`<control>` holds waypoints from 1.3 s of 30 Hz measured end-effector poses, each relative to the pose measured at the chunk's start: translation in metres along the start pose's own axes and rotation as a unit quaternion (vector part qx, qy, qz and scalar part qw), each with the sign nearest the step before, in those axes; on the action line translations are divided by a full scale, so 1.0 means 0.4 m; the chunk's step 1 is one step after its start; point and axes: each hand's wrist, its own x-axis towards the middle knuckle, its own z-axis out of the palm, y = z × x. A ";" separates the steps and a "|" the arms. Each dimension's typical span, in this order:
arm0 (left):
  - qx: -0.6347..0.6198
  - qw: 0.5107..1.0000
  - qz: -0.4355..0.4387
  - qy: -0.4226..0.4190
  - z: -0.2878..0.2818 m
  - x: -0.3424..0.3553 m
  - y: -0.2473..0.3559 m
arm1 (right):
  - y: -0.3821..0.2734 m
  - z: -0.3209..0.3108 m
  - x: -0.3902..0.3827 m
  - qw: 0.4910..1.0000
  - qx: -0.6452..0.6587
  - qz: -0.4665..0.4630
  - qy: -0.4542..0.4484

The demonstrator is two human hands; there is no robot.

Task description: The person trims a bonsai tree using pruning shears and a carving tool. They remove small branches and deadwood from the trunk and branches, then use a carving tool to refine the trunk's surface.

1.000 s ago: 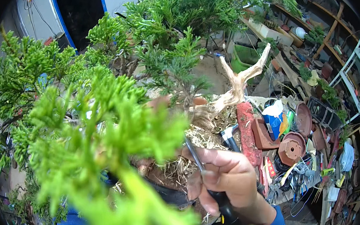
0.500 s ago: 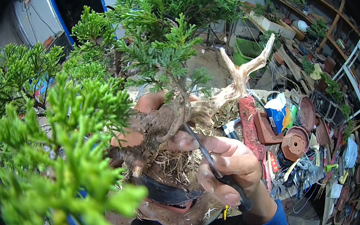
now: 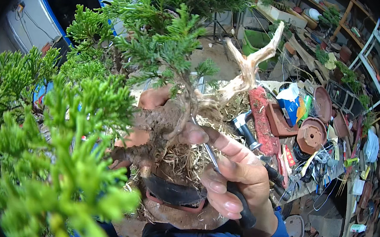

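Note:
A juniper bonsai (image 3: pixel 87 121) fills the left and middle, its green foliage partly blurred close up. My left hand (image 3: pixel 152 98) is wrapped round its gnarled brown trunk (image 3: pixel 159 120) from behind. Most of that hand is hidden; a fingertip shows right of the trunk, by the tool. My right hand (image 3: pixel 244 175) closes round a slim carving tool (image 3: pixel 239 202) with a black handle and metal shaft. The shaft's tip meets the trunk below the bare, forked deadwood (image 3: pixel 249 71). Fibrous roots (image 3: pixel 190 160) hang beneath, above a black band (image 3: pixel 175 192) at the base.
Right of the tree lie a red-covered block (image 3: pixel 263 121), a black-and-silver tool (image 3: pixel 246 129), a blue bag (image 3: pixel 289 108) and an octagonal clay pot (image 3: pixel 311 136). A green tub (image 3: pixel 252 41) stands behind. Pots crowd the right side near a white metal frame (image 3: pixel 367 63).
My right hand and the carving tool have shifted slightly left and down in the picture, with the shaft steeper. The view has shifted a little; my left hand keeps its hold on the trunk.

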 end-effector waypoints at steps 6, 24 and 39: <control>-0.005 0.999 0.030 0.024 -0.011 0.020 -0.044 | 0.054 0.055 -0.022 0.957 -0.218 -0.135 0.133; -0.001 0.995 0.066 0.078 -0.002 0.052 -0.055 | 0.091 0.003 -0.034 0.913 -0.346 -0.177 0.122; -0.010 0.994 -0.086 0.063 0.008 0.010 -0.029 | -0.055 -0.038 0.025 0.991 -0.133 0.002 0.015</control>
